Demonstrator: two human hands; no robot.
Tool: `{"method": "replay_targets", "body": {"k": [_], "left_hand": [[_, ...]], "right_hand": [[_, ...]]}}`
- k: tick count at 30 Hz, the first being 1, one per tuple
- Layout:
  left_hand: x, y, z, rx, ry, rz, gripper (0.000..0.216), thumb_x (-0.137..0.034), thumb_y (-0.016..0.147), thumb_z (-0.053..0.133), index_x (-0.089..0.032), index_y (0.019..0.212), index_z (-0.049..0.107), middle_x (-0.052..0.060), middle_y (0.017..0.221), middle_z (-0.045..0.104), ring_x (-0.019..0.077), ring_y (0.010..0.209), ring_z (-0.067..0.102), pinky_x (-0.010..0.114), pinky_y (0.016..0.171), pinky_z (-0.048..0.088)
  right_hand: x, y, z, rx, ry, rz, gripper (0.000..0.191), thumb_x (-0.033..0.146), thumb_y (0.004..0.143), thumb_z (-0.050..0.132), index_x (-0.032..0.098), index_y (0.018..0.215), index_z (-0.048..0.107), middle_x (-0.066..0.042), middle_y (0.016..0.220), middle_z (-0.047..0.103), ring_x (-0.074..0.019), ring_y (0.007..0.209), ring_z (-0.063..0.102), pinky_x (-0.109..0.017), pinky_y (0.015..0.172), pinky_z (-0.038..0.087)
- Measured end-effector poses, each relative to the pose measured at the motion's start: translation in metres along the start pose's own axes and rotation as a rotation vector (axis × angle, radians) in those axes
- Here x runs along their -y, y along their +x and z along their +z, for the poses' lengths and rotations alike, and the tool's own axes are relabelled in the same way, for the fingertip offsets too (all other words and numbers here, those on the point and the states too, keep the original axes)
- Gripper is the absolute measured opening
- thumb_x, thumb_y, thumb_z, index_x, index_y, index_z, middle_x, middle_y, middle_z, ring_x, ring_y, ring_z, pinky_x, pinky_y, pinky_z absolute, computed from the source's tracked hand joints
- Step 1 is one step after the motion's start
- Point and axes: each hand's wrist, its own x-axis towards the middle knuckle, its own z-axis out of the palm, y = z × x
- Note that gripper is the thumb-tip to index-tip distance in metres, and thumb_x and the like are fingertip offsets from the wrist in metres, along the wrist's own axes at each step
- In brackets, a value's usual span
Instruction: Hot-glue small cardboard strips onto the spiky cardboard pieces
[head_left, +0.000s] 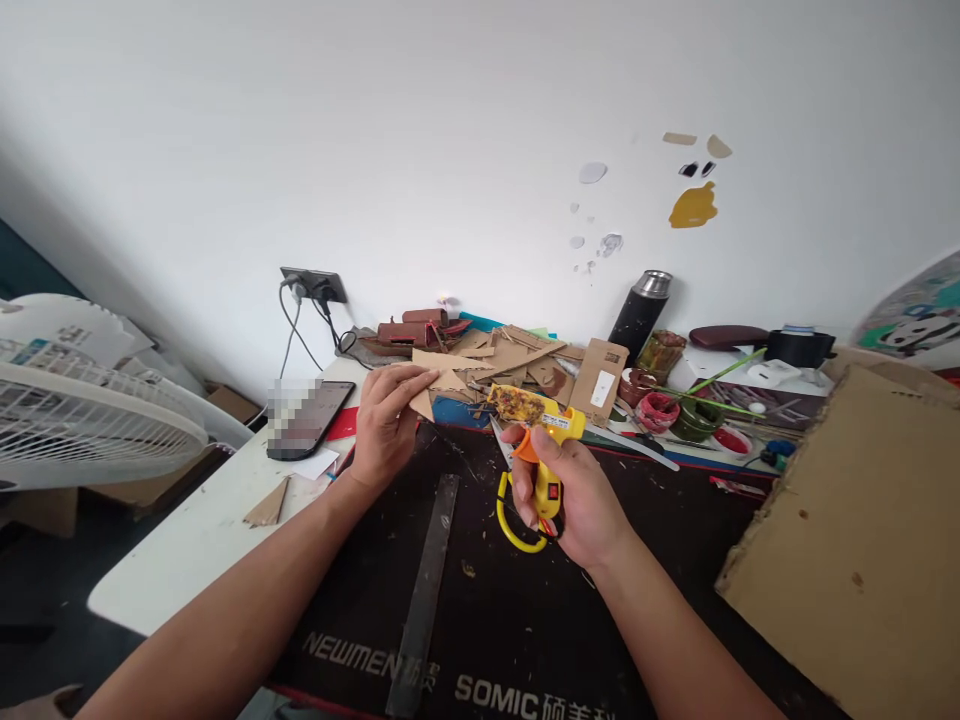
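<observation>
My left hand [390,415] is closed on a small cardboard piece [422,402], held above the black mat near a heap of scraps. In my right hand [574,485] is a yellow hot glue gun [559,425], gripped by its handle with a finger at the orange trigger. Its stained front end points left toward the cardboard, and I see a gap between them. A yellow loop [504,515], part of its cable or another tool, hangs by the handle. Below the hands lies a metal ruler [427,590].
Cardboard scraps [517,350] pile up by the wall. A black thermos [641,315] and open paint jars [652,410] stand behind my right hand. A phone [311,420] lies left, near a fan [97,420]. A large cardboard sheet [862,540] leans at right.
</observation>
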Motion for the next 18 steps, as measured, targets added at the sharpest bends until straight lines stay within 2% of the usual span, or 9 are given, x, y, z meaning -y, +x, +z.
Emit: {"method": "replay_targets", "body": {"k": [6, 12, 18], "left_hand": [[-0.002, 0.002, -0.003, -0.017, -0.02, -0.016, 0.041, -0.011, 0.105, 0.053, -0.031, 0.132, 0.077, 0.007, 0.122, 0.079, 0.0258, 0.115, 0.068, 0.046, 0.105, 0.052], [-0.005, 0.0, -0.002, -0.002, -0.045, -0.154, 0.03, -0.019, 0.106, 0.057, -0.029, 0.126, 0.078, 0.007, 0.118, 0.079, 0.026, 0.112, 0.069, 0.046, 0.102, 0.054], [-0.008, 0.0, -0.002, 0.013, -0.057, -0.169, 0.028, -0.019, 0.107, 0.058, -0.028, 0.125, 0.077, 0.007, 0.117, 0.078, 0.025, 0.11, 0.068, 0.043, 0.1, 0.054]], "right_hand": [[-0.009, -0.004, 0.006, -0.042, -0.148, 0.01, 0.054, 0.068, 0.086, 0.085, 0.015, 0.094, 0.075, 0.008, 0.046, 0.052, -0.0114, 0.038, 0.054, -0.022, 0.043, 0.043], [-0.015, -0.004, 0.007, -0.083, -0.321, 0.01, 0.061, 0.076, 0.084, 0.081, 0.016, 0.091, 0.073, 0.007, 0.045, 0.051, -0.0142, 0.039, 0.055, -0.026, 0.045, 0.045], [-0.013, -0.004, 0.007, -0.102, -0.367, -0.026, 0.066, 0.081, 0.084, 0.078, 0.016, 0.088, 0.072, 0.006, 0.043, 0.051, -0.0137, 0.039, 0.054, -0.026, 0.046, 0.044]]}}
